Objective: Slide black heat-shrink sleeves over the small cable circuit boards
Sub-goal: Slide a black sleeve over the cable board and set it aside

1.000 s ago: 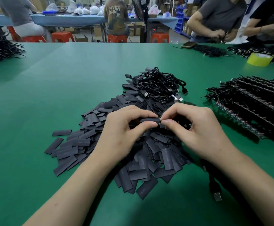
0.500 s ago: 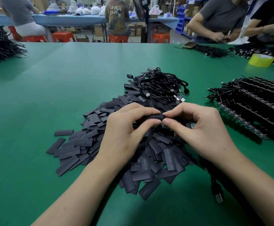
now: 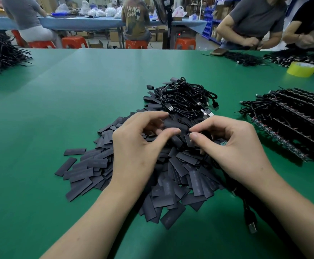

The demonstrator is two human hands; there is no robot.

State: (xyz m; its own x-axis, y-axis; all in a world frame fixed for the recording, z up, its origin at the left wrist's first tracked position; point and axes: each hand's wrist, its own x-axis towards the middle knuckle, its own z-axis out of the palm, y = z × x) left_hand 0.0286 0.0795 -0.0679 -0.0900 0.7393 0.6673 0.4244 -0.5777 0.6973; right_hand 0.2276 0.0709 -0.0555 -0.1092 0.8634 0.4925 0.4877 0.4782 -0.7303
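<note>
A green desk [image 3: 77, 113] filled most of the view. On its middle lay a broad heap of flat black heat-shrink sleeves [image 3: 173, 176], with a tangled bundle of black USB cables [image 3: 186, 98] at the heap's far edge. Rows of wired boards [image 3: 292, 120] lay at the right, and a yellow tape roll [image 3: 301, 69] stood beyond them.

Both hands hovered over the heap. The left hand [image 3: 139, 146] pinched one sleeve [image 3: 174, 125] between thumb and forefinger, holding it just above the heap. The sleeve's long axis ran left to right, dipping slightly at the right, and that end pointed straight at the fingertips of the right hand [image 3: 232, 146]. The right hand's fingers were curled, with thumb and forefinger drawn narrow at the sleeve's mouth; I could not tell what, if anything, lay between them. The green edge of a small circuit board [image 3: 224, 143] peeked out beside its curled fingers. A USB plug [image 3: 252, 226] lay by the right forearm.
</note>
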